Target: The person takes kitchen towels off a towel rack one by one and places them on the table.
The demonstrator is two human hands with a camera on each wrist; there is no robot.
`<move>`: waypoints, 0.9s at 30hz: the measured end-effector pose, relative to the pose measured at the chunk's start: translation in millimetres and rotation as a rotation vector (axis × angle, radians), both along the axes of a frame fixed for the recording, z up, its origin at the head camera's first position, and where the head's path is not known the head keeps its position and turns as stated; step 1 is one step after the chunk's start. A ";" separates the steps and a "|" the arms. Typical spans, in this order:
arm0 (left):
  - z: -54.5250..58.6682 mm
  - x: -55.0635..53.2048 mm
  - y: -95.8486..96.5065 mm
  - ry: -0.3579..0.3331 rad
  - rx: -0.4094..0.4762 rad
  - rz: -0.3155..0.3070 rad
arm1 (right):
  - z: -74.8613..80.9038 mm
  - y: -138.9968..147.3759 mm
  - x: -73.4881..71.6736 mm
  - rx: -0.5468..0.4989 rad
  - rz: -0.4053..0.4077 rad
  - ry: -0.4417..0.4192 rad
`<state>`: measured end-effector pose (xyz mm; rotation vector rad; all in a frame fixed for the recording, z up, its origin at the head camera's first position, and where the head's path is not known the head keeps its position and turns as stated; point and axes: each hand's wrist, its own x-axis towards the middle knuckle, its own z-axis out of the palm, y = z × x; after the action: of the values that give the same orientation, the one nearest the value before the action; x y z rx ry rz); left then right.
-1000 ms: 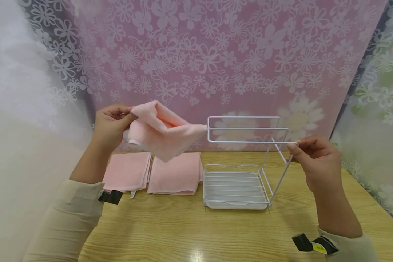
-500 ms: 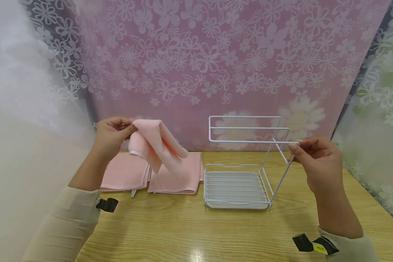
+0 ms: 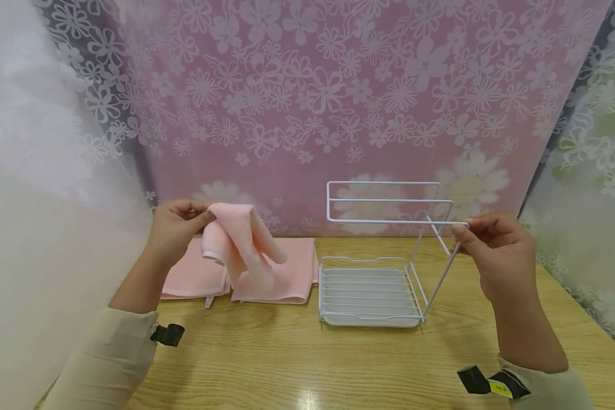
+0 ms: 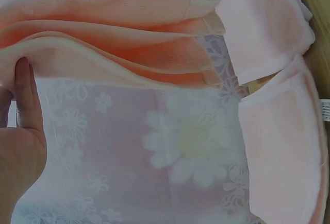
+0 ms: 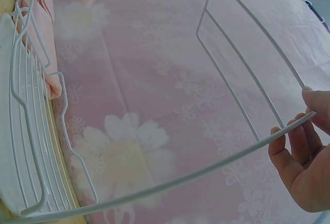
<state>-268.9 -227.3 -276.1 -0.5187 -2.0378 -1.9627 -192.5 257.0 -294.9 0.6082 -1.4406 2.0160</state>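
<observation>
A pink towel (image 3: 236, 228) hangs in loose folds from my left hand (image 3: 176, 228), which pinches its upper left corner between thumb and fingers. In the left wrist view the folds of this towel (image 4: 103, 13) spread out beyond the fingers. My right hand (image 3: 502, 250) grips the upper right front corner of a white wire rack (image 3: 389, 222), thumb and fingers on the rod. The rack stands on the table, its top bars bare. Its lower wire shelf (image 5: 38, 131) sits over a white tray (image 3: 371, 323).
Two folded pink towels lie on the wooden table (image 3: 287, 364) left of the rack: the left towel (image 3: 192, 279) shows a small white tag, the right towel (image 3: 297, 273) sits close to the rack. A pink floral curtain (image 3: 307, 114) hangs behind.
My left hand has drawn the towel leftward off the rack's top bars and lowered it, so it now hangs over the folded towels. The right hand and rack stay almost still.
</observation>
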 end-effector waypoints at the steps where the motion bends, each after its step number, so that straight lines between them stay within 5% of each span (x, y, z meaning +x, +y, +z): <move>1: -1.6 0.6 -0.1 0.003 -0.010 0.009 | 0.2 0.0 0.0 0.000 0.002 0.000; 9: -14.6 5.5 -2.0 -0.066 -0.038 0.055 | 0.3 0.1 0.2 0.008 -0.007 -0.007; 15: -24.0 10.5 -1.4 -0.074 0.021 0.052 | 0.0 1.1 -0.1 0.007 -0.005 -0.008; 27: -36.1 32.0 7.4 -0.125 -0.008 0.091 | 0.4 0.0 -0.1 -0.009 0.013 -0.002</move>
<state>-237.0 -220.0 -312.2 -0.3059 -2.1037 -1.9802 -192.6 257.0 -294.5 0.6129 -1.4314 2.0324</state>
